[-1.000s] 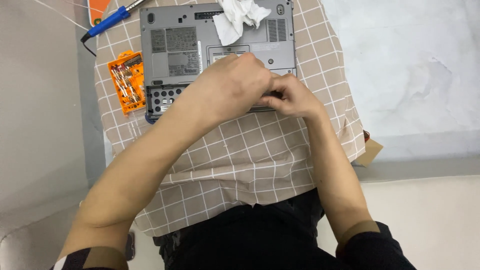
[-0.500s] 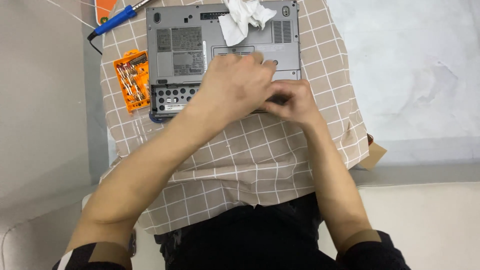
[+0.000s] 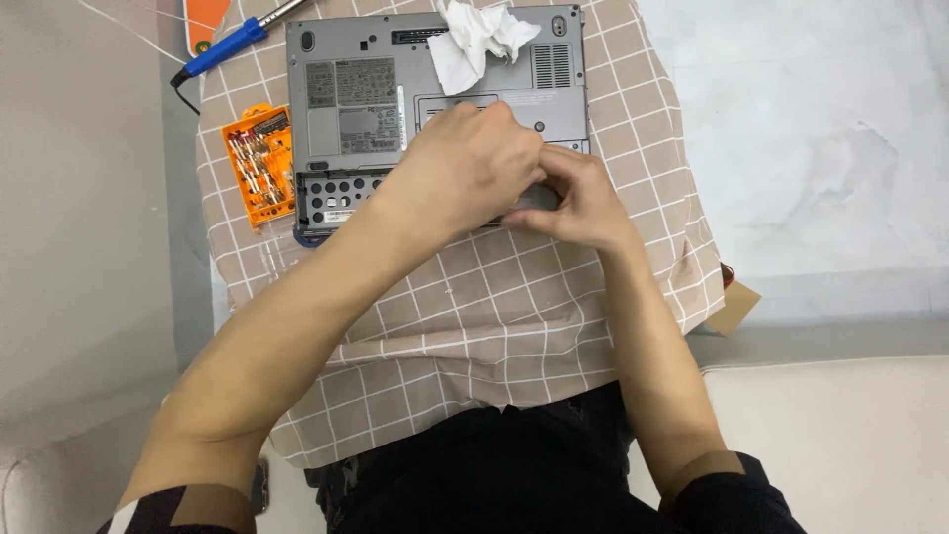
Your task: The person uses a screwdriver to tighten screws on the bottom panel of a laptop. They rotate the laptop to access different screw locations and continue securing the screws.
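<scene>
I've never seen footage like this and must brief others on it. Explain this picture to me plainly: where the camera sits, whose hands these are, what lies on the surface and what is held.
There is no machine here. The one picture comes from a camera worn on a person's head, looking down at their own two bare hands.

On the surface lies a beige checked cloth. On it rests a grey laptop turned upside down, its underside with vents and labels facing up. A crumpled white tissue lies on the laptop. Left of the laptop sits an orange case of screwdriver bits, and above that a blue-handled tool with a cord.

The left hand and the right hand meet at the laptop's near edge, both pressed on it. The left hand covers the spot, so whether the fingers pinch anything small cannot be told.
</scene>
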